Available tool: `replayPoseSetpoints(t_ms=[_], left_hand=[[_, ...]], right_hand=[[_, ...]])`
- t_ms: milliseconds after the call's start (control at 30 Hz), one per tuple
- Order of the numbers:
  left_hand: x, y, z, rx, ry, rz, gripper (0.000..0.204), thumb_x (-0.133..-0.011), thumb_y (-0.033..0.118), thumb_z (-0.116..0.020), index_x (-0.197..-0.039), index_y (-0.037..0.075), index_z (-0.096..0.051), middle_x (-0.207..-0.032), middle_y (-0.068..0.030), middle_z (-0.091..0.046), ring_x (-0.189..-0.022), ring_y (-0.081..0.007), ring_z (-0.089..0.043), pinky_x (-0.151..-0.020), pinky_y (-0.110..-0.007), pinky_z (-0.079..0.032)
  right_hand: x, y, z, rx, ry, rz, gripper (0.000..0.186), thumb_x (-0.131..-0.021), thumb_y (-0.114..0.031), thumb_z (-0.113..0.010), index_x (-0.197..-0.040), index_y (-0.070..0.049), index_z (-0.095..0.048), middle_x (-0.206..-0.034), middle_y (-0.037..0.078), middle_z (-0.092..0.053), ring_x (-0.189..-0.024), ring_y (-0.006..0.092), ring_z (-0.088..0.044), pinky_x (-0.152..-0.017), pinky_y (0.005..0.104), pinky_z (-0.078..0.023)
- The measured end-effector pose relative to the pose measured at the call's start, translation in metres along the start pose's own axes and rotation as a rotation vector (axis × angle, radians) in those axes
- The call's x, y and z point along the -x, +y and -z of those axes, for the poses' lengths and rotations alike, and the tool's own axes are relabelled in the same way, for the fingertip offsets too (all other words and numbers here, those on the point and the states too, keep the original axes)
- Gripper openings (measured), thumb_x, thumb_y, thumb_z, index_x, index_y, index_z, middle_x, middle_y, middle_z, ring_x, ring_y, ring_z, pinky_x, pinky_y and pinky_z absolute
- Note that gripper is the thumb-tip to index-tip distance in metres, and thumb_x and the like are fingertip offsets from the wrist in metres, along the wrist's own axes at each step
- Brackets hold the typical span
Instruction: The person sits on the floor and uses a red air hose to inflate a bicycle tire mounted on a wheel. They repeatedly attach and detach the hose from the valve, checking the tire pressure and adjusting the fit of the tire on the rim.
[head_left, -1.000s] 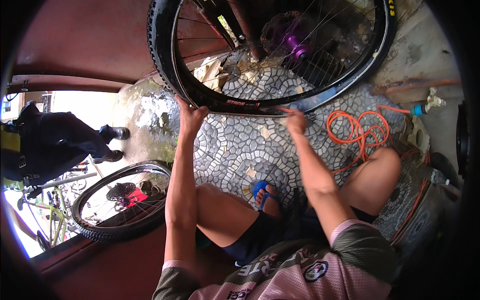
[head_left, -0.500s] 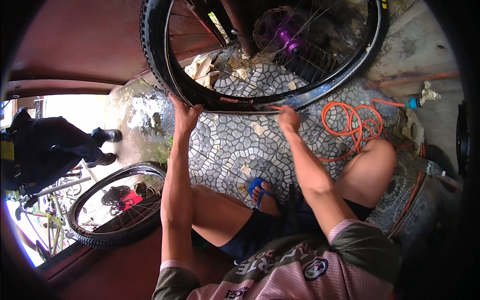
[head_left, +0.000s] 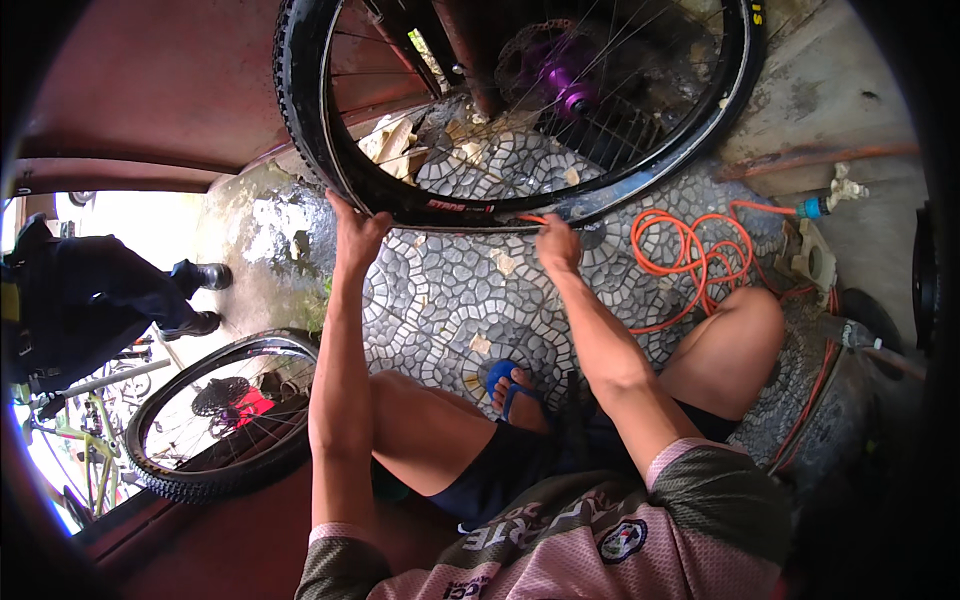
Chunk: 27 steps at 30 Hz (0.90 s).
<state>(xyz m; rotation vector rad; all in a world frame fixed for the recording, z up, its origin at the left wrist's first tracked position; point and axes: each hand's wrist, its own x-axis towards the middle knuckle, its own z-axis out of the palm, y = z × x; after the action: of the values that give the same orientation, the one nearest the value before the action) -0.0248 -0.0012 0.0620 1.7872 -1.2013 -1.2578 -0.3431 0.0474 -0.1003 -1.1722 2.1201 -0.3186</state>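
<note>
Bicycle (head_left: 103,447) with a green frame: far left, in the bright opening. Person (head_left: 100,290) in dark trousers and black shoes: same opening, partly in front of the bicycle. Spare wheel (head_left: 205,490), fitted with a knobbly tyre and a dark cassette (head_left: 217,395): lower left, near the person's left forearm. A red item (head_left: 255,405) lies beside the cassette.

Reddish-brown panel (head_left: 150,80): upper left, behind the work area. Main wheel (head_left: 400,208): upper centre, cut off by the top edge, its lower rim running across both hands. Left hand (head_left: 358,238): pinching the tyre side of the main wheel between thumb and fingers, at the lower left of the rim. Pale scraps (head_left: 390,145) show through the spokes.

Blue sandal (head_left: 500,372): on one foot, on the stone-patterned floor (head_left: 440,300). Right hand (head_left: 558,245): fingers curled in around a slim orange tool (head_left: 530,218) at the lower rim — the exact finger placement cannot be told. Purple hub (head_left: 570,88): above the right hand, with a disc rotor beside it.

Orange hose (head_left: 690,245): looped on the floor, right of the right hand — its upper end reaches a blue fitting (head_left: 812,207) at the tap (head_left: 846,188).
</note>
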Motion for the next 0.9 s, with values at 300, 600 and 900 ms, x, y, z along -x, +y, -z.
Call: replayPoseSetpoints(t_ms=[300,600,900], left_hand=[[-0.002,-0.017,0.001,-0.174,0.109,-0.187,0.107,-0.078,0.006,-0.067,-0.153,-0.016,0.006,-0.121,-0.025,-0.062,-0.103,-0.0287,-0.064,-0.093,-0.031,-0.052],[-0.004,-0.012,-0.001,-0.139,0.09,-0.193,0.106,-0.079,0.006,-0.067,-0.153,-0.017,0.006,-0.127,-0.0267,-0.058,-0.107,-0.0306,-0.062,-0.098,-0.032,-0.049],[-0.004,-0.015,0.006,-0.196,0.1,-0.21,0.092,-0.08,0.004,-0.065,-0.152,-0.01,-0.008,-0.115,-0.0209,-0.061,-0.096,-0.0281,-0.064,-0.088,-0.034,-0.054]], right_hand=[[0.005,-0.019,-0.025,-0.021,0.024,0.095,0.022,-0.094,-0.021,-0.058,-0.111,-0.019,-0.072,-0.093,0.019,-0.075,-0.09,0.0435,-0.072,-0.08,0.0523,-0.057],[0.015,-0.031,-0.029,-0.009,-0.033,0.219,0.031,-0.098,-0.025,-0.054,-0.124,-0.018,-0.068,-0.098,0.024,-0.074,-0.098,0.0451,-0.071,-0.088,0.056,-0.055],[0.014,-0.032,-0.026,0.174,-0.109,0.282,0.032,-0.1,-0.019,-0.052,-0.129,-0.013,-0.064,-0.086,0.022,-0.074,-0.084,0.0442,-0.073,-0.077,0.0541,-0.058]])
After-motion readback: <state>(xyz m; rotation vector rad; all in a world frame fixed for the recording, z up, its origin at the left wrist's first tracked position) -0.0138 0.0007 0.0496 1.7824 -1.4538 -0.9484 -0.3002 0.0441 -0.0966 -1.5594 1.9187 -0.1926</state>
